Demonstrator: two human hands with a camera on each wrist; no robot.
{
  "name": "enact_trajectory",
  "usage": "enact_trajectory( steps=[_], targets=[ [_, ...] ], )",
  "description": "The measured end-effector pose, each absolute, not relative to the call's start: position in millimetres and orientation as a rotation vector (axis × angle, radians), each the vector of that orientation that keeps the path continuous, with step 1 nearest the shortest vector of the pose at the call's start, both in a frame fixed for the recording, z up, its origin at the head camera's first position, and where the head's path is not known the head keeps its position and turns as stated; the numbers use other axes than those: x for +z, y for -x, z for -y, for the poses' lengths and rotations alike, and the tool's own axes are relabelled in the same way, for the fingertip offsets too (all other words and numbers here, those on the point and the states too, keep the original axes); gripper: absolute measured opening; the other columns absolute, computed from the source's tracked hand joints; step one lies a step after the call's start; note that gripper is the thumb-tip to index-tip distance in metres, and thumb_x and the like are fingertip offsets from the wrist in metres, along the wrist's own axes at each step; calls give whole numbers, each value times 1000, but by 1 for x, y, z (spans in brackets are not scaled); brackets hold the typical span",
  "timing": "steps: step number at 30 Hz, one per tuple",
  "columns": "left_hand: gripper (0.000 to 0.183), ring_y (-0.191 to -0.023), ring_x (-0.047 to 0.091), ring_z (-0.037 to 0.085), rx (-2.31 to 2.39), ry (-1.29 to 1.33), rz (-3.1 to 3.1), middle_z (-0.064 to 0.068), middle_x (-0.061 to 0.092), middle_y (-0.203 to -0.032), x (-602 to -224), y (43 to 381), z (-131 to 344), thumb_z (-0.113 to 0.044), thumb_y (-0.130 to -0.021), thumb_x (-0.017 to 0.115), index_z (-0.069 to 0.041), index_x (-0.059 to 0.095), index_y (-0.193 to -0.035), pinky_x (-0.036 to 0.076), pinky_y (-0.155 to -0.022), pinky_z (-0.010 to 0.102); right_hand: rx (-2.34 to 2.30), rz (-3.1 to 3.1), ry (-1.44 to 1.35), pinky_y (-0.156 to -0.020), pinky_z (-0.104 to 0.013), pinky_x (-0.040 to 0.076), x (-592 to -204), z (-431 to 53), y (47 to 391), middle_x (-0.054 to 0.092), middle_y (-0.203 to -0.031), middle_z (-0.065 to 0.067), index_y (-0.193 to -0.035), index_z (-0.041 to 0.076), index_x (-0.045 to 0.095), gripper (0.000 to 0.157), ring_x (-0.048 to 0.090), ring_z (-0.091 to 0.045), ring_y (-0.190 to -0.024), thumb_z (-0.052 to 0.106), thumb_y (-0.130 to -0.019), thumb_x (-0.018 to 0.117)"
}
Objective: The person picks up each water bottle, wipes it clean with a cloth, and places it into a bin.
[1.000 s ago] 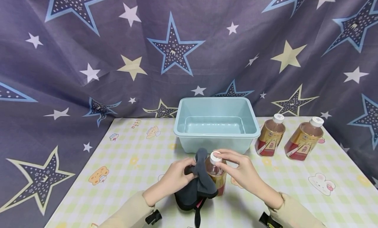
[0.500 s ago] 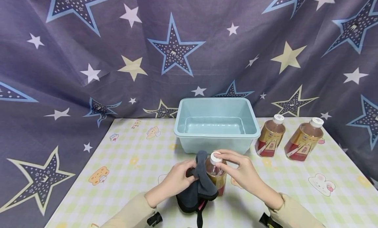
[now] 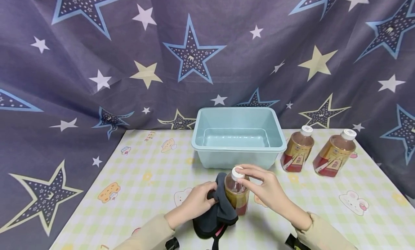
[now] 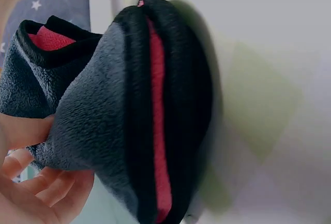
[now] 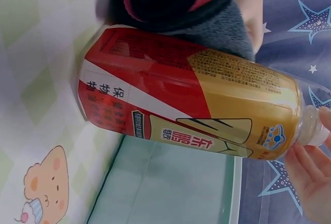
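In the head view my right hand (image 3: 266, 183) grips the white cap of an upright drink bottle (image 3: 240, 199) with a red and gold label. My left hand (image 3: 198, 199) pinches a dark grey plush cloth (image 3: 214, 214) with black edging and a red-pink underside, folded and bunched. The cloth lies against the bottle's left side. In the left wrist view the thumb and fingers hold the grey cloth (image 4: 93, 100), its hanging loop at the top. The right wrist view has the bottle (image 5: 191, 94) standing on the table, fingers at its neck and cap.
A light blue plastic bin (image 3: 238, 158) stands right behind the bottle. Two more capped bottles stand at the right, a nearer-in one (image 3: 297, 149) and an outer one (image 3: 334, 152). The checked tablecloth (image 3: 142, 199) ends at a star-patterned curtain (image 3: 113, 55).
My left hand has shifted slightly right and down, bringing the cloth lower along the bottle, so more of the bottle's left side shows. The right hand stays on the cap.
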State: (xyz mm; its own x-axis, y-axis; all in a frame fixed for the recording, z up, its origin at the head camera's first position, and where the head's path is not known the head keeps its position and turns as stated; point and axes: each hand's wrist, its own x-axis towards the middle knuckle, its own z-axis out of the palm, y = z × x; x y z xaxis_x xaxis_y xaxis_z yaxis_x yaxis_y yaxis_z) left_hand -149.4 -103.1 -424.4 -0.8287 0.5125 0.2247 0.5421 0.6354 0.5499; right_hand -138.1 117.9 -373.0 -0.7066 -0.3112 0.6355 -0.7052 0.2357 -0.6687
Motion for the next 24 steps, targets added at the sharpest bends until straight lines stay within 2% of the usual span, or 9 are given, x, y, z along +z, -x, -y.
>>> enact_trajectory(
  steps=[13,24],
  targets=[
    [21,-60,38,7,-905,846,2861,-8,47,-70,-440,150,100,-5,-71,67,-15,49,-75,30,-53,20,1459,2108,-956,-80,-21,45,-372,-117,138,61,-106,-11,-101,2,66,26,57,-13,-99,-1,-75,66],
    [21,-60,39,7,-914,868,2853,-7,49,-71,-442,151,102,-5,-70,68,-14,50,-76,31,-54,20,1412,2075,-960,-78,-17,44,-375,-116,139,62,-106,-11,-100,1,66,29,58,-14,-98,-5,-71,68]
  ],
)
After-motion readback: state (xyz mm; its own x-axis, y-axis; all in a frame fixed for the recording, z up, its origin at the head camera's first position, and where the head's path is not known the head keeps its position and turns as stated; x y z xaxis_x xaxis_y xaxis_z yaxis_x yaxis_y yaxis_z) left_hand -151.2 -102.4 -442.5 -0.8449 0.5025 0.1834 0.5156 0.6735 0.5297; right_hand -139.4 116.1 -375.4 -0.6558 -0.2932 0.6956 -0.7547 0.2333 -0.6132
